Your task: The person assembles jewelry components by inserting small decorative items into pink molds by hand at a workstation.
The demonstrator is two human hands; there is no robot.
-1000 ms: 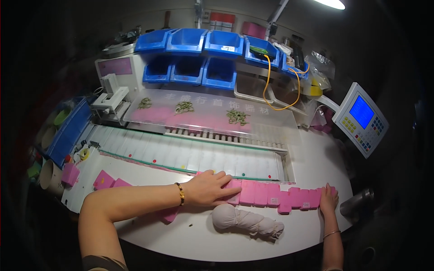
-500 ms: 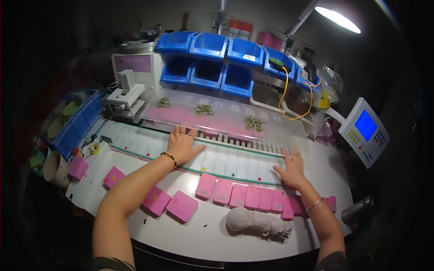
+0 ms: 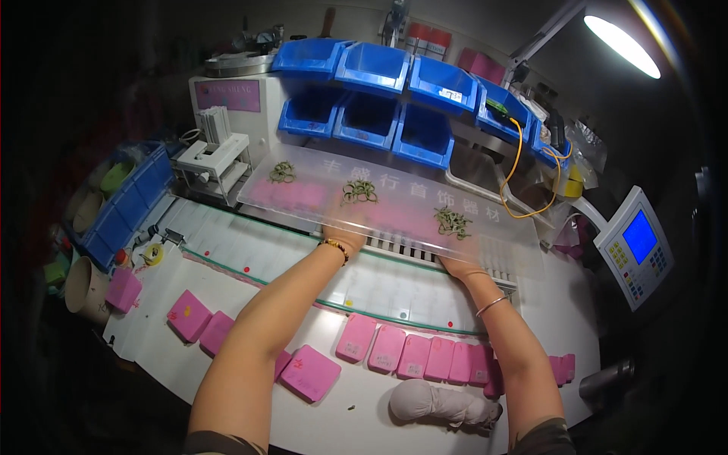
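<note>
Closest to me, short of the right hand (image 3: 458,264) and just left of its forearm, lies a cloth bundle (image 3: 432,404). Past it I see a row of pink blocks (image 3: 387,349), still on the near side of the grip, its right part crossed by the right forearm. More blocks (image 3: 311,373) sit nearer than the left hand (image 3: 346,226), some partly behind that forearm. Then comes the glass strip (image 3: 387,296), running beneath both forearms. Beyond it I have both hands reaching in at the near edge of the cover (image 3: 409,205), apart from each other; it veils my fingers, so from my end I cannot tell whether either grip is clenched, released or grasping something. Rollers (image 3: 398,250) show between the hands. The cover spreads over and past them, with three green clumps (image 3: 451,221) on it: one left of the left hand, one just beyond it, one just beyond the right. A console (image 3: 635,243) stands well right of the right hand. Farther still, blue bins (image 3: 371,68) stand in two tiers beyond both hands.
</note>
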